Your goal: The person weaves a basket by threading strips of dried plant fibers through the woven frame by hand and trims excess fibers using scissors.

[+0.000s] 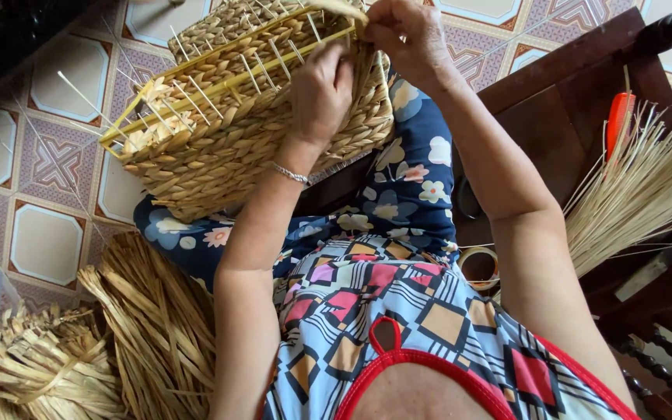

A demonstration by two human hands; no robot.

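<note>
Both hands work the woven basket (258, 117) on the lap: left grip (322, 89) pressed on its rim, right grip (406, 35) pinching a straw strand (336, 9).

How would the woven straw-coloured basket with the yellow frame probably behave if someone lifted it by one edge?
The woven straw-coloured basket would probably keep its shape, since a rigid-looking yellow frame runs along its rim. It is likely light for its size, being plaited dry fibre around a hollow inside. The thin pale stakes sticking out look brittle and might bend or snap if pressed.

Single head-worn view — steeply downward, close over lap and floor.
</note>
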